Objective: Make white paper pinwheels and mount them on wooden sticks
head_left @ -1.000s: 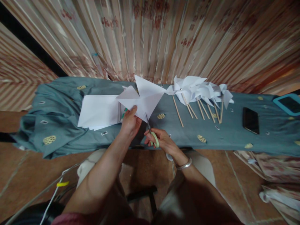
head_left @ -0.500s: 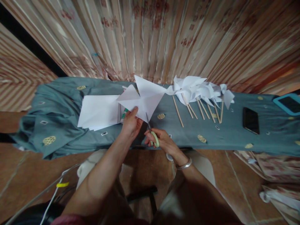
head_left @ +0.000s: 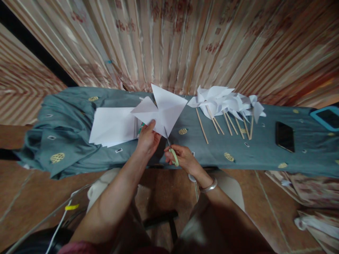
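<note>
My left hand [head_left: 148, 139] pinches a white paper sheet [head_left: 169, 106] by its lower left part, thumb on top. A slit runs into the sheet from its upper left side, and creases meet near its middle. My right hand [head_left: 182, 157] grips a pair of scissors [head_left: 173, 157] with pale green handles, fingers through the loops. The blades lie at the sheet's lower corner, pointing up toward its middle. Just left of the held sheet is a stack of white paper [head_left: 113, 125], partly under it. Something green and white peeks out beneath the sheet by my left hand.
Several white paper pinwheels [head_left: 215, 100] on wooden sticks [head_left: 202, 125] lie to the right. Beyond them are a dark phone [head_left: 285, 137] and a blue-framed device [head_left: 325, 118]. A teal patterned cloth [head_left: 69, 123] covers the narrow table, with a pleated curtain [head_left: 169, 46] behind.
The scissor handles have drawn closer together, with the blades at the sheet's lower corner. The sheet has shifted very slightly; both hands stay almost in place.
</note>
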Demonstrator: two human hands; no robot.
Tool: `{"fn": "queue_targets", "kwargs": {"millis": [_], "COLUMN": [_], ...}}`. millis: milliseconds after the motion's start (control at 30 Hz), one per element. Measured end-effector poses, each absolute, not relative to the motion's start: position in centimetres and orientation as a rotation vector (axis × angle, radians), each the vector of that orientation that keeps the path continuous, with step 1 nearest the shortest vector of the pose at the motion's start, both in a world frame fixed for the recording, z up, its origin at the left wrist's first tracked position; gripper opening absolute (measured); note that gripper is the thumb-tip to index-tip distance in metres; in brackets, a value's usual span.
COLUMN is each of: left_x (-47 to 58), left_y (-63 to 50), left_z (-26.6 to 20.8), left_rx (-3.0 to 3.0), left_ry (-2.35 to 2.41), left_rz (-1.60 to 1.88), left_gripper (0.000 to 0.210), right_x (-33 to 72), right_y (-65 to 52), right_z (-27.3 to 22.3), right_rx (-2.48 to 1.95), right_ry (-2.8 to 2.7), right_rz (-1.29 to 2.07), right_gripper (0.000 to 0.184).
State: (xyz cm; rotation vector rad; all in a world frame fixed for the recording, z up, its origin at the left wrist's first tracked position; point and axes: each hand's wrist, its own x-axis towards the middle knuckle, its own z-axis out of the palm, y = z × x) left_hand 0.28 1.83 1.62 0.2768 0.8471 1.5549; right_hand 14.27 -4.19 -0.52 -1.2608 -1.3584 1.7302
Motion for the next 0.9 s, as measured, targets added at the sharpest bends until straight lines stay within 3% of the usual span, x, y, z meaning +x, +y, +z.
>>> {"fn": "queue_targets", "kwargs": {"millis": [900], "left_x": [0.06], "left_y": [1.94], "left_z": [1.18], "left_rx": [0.348], "left_ry": [0.83], "left_rz": [1.599], "left_gripper": [0.014], "right_x": [13.72], "right_y": [-4.16], "right_z": [-0.56], "right_rx": [-1.3], "right_ry": [-1.218], "right_rz": [1.755], "right_gripper": [0.045]}}
